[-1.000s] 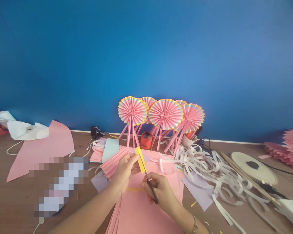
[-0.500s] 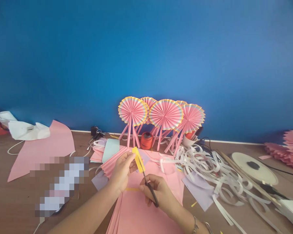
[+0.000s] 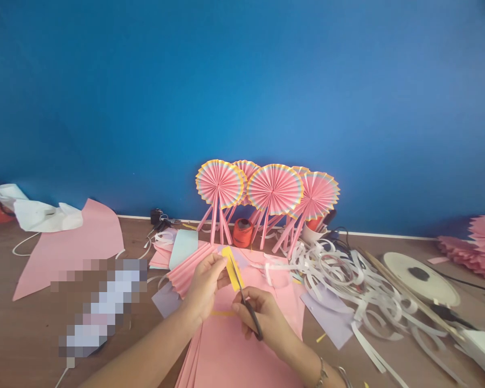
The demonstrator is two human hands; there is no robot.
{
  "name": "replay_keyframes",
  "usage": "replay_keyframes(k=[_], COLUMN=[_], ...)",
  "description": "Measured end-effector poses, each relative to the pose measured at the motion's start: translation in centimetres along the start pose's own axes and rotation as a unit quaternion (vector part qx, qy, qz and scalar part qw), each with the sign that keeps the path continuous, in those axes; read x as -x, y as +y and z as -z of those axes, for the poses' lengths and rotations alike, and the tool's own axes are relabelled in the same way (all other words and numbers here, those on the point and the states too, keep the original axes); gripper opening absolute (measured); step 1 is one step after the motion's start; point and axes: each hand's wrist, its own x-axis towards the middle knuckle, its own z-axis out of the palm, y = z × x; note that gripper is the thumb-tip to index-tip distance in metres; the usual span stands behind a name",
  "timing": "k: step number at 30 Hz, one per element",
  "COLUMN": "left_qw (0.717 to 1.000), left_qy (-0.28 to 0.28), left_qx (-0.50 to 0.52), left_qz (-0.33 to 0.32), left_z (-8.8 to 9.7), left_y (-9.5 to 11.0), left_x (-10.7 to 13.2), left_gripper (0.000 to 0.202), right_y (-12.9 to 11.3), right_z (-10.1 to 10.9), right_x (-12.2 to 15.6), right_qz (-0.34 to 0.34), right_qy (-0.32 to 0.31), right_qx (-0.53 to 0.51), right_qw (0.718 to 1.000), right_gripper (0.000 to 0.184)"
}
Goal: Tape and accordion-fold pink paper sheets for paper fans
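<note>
I'm seeing the pink paper stack (image 3: 242, 355) lying flat under the work, probably serving as a surface. Pink paper rosettes (image 3: 272, 189) are standing behind it, likely parked clear of the hands. White paper strips (image 3: 361, 276) are sprawling right of it. Above the stack: right hand (image 3: 264, 318) is gripping black-handled scissors (image 3: 253, 317); left hand (image 3: 204, 285) is pinching a yellow paper strip (image 3: 230, 269), presumably steadying it against the blades. Counting: one stack, three front rosettes (rear ones overlapping, total unclear), one scissors, one held strip.
</note>
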Motion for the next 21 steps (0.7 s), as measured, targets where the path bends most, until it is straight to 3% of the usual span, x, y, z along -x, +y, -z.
replay_keyframes(k=[21], left_qw=[1.0], left_qy=[0.01], left_qx=[-0.012], left_qz=[0.0], left_z=[-0.38], left_y=[0.46], left_x=[0.18], left_gripper=[0.034], right_y=[-0.21], right_z=[-0.28], right_x=[0.2], right_qz=[-0.004], right_qy=[0.014], right_qx=[0.016], right_qw=[1.0], right_gripper=[0.034])
